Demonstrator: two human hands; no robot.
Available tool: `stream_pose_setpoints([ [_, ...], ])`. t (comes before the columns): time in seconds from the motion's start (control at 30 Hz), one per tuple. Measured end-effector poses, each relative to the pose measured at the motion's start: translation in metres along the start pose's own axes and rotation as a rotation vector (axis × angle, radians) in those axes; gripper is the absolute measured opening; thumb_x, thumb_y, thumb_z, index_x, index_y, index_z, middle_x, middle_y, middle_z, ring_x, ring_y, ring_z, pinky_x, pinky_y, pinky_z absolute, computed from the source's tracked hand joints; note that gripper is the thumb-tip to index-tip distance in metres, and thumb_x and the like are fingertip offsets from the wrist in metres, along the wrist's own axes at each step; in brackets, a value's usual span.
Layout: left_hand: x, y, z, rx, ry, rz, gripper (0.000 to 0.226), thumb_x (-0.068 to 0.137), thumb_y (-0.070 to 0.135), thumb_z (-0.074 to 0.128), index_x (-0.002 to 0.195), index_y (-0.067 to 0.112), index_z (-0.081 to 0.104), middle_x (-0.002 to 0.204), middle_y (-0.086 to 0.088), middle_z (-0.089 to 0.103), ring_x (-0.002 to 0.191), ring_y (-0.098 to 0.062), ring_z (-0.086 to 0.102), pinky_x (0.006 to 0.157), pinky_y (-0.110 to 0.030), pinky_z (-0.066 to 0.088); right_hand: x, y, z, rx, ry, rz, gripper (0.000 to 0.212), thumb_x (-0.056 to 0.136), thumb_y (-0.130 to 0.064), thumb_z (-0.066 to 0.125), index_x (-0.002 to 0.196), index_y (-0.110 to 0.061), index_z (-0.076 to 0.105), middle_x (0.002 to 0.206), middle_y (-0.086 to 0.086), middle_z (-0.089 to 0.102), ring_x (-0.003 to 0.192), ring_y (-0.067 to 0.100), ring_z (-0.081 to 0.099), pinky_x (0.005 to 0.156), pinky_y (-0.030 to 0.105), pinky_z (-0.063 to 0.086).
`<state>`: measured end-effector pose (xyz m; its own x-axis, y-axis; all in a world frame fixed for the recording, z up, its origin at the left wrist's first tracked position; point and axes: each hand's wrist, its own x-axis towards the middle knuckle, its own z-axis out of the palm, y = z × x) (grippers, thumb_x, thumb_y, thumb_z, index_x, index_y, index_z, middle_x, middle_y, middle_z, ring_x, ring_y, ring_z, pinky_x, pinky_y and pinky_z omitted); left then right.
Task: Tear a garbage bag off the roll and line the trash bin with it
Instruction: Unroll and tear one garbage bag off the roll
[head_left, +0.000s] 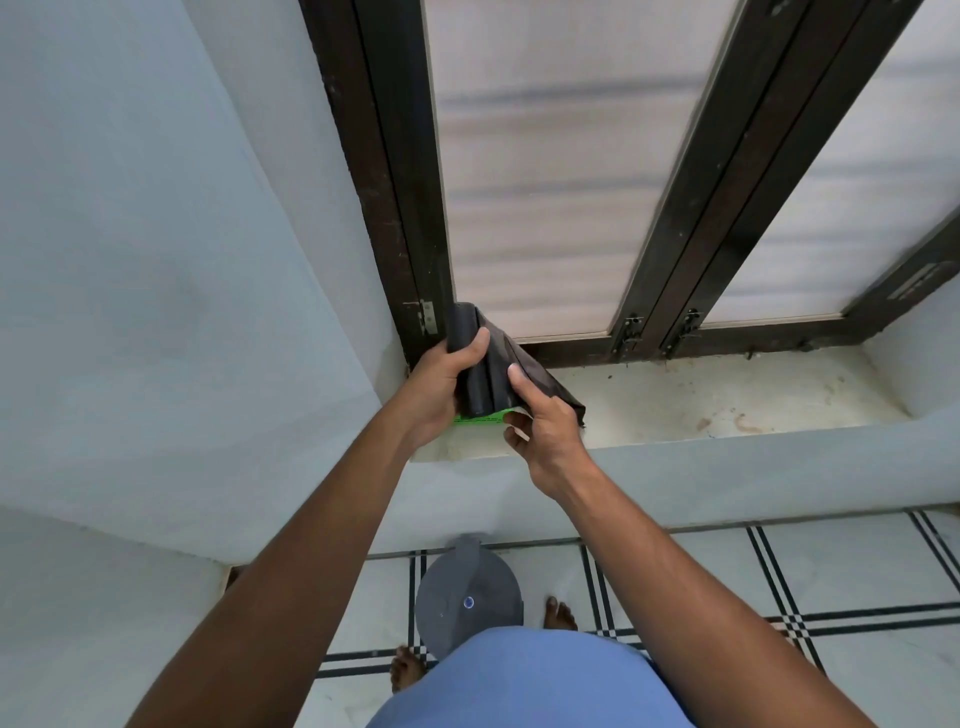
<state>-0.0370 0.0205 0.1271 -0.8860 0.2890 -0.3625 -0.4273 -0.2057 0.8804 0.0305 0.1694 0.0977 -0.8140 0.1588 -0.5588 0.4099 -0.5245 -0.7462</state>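
Both hands (441, 387) gripping bag roll (470, 358), perhaps unrolling

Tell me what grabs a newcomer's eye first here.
Both hands meet at the window sill: the left hand grips the black garbage bag roll, the right hand pinches its unrolled sheet. Below, a grey lidded trash bin stands on the tiled floor between bare feet.

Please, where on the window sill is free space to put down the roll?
The sill is bare right of the right hand, between window frame and front edge, though stained. Its left corner is crowded: the left hand and garbage bag roll fill it.
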Motion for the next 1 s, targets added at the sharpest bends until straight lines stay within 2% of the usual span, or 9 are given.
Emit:
stream_pose_setpoints([
  [0.07, -0.001, -0.004, -0.003, 0.026, -0.009, 0.008, 0.055, 0.101, 0.045, 0.078, 0.147, 0.016, 0.065, 0.141, -0.013, 0.075, 0.134, -0.035, 0.07, 0.114, -0.057, 0.057, -0.002, -0.002, 0.002, 0.002, 0.007, -0.001, 0.019, 0.097, -0.033, 0.088, 0.103, -0.02, 0.076, 0.078, -0.005, 0.072, 0.069, 0.012, 0.058, 0.07, 0.03, 0.047],
  [0.17, -0.003, -0.001, -0.004, -0.016, 0.005, 0.014, 0.058, 0.101, 0.042, 0.079, 0.149, 0.014, 0.064, 0.143, -0.011, 0.075, 0.135, -0.032, 0.071, 0.118, -0.056, 0.054, 0.002, -0.005, -0.002, 0.022, 0.079, -0.004, 0.018, 0.1, -0.032, 0.086, 0.098, -0.019, 0.074, 0.076, -0.004, 0.07, 0.062, 0.008, 0.057, 0.065, 0.026, 0.051],
  [0.33, -0.006, 0.002, -0.009, -0.062, 0.041, -0.046, 0.062, 0.104, 0.06, 0.067, 0.147, 0.015, 0.07, 0.145, -0.009, 0.074, 0.138, -0.032, 0.069, 0.119, -0.056, 0.052, 0.008, -0.007, -0.009, 0.045, 0.145, -0.035, 0.03, 0.101, -0.045, 0.083, 0.113, -0.019, 0.072, 0.085, -0.001, 0.069, 0.065, 0.009, 0.06, 0.062, 0.026, 0.053],
  [0.43, -0.007, 0.003, -0.006, -0.105, 0.025, -0.061, 0.062, 0.109, 0.062, 0.057, 0.148, 0.016, 0.069, 0.145, -0.01, 0.075, 0.139, -0.032, 0.068, 0.12, -0.052, 0.052, 0.001, -0.004, -0.007, 0.006, 0.025, 0.006, 0.052, 0.089, -0.058, 0.09, 0.122, -0.019, 0.079, 0.091, -0.004, 0.072, 0.076, 0.012, 0.065, 0.074, 0.032, 0.053],
  [0.5, -0.009, 0.006, -0.004, -0.101, -0.001, -0.071, 0.066, 0.106, 0.066, 0.06, 0.147, 0.016, 0.071, 0.144, -0.011, 0.075, 0.137, -0.031, 0.069, 0.119, -0.051, 0.053, -0.002, -0.001, -0.006, -0.043, -0.054, 0.029, 0.06, 0.086, -0.058, 0.093, 0.126, -0.014, 0.08, 0.095, -0.003, 0.074, 0.084, 0.015, 0.065, 0.077, 0.034, 0.053],
  [0.63, -0.009, 0.009, -0.003, -0.027, 0.053, -0.062, 0.057, 0.102, 0.058, 0.072, 0.14, 0.015, 0.075, 0.134, -0.011, 0.08, 0.132, -0.035, 0.072, 0.114, -0.053, 0.058, 0.0, 0.0, -0.005, -0.036, -0.044, 0.02, 0.025, 0.1, -0.04, 0.085, 0.111, -0.019, 0.075, 0.093, -0.001, 0.075, 0.067, 0.009, 0.063, 0.073, 0.029, 0.053],
  [0.7, -0.009, 0.01, -0.004, -0.095, 0.077, -0.079, 0.05, 0.107, 0.053, 0.066, 0.137, 0.016, 0.077, 0.132, -0.01, 0.081, 0.128, -0.033, 0.075, 0.112, -0.052, 0.058, 0.007, -0.001, -0.007, -0.022, 0.017, 0.006, 0.021, 0.103, -0.039, 0.082, 0.107, -0.02, 0.072, 0.088, -0.003, 0.074, 0.062, 0.007, 0.063, 0.07, 0.028, 0.054],
  [0.83, -0.006, 0.007, -0.008, -0.113, 0.07, -0.086, 0.05, 0.109, 0.053, 0.062, 0.143, 0.018, 0.073, 0.141, -0.008, 0.077, 0.135, -0.033, 0.07, 0.119, -0.058, 0.052, 0.015, -0.001, -0.01, -0.012, 0.114, -0.001, 0.023, 0.104, -0.04, 0.081, 0.104, -0.019, 0.071, 0.09, -0.001, 0.07, 0.066, 0.009, 0.064, 0.066, 0.029, 0.054],
  [1.0, -0.007, 0.009, -0.005, -0.143, 0.076, -0.103, 0.048, 0.113, 0.047, 0.055, 0.143, 0.013, 0.072, 0.138, -0.012, 0.078, 0.134, -0.034, 0.07, 0.119, -0.055, 0.052, 0.008, 0.002, -0.01, -0.039, -0.033, 0.063, 0.067, 0.084, -0.063, 0.092, 0.129, -0.014, 0.081, 0.096, -0.002, 0.073, 0.083, 0.017, 0.063, 0.073, 0.033, 0.053],
])
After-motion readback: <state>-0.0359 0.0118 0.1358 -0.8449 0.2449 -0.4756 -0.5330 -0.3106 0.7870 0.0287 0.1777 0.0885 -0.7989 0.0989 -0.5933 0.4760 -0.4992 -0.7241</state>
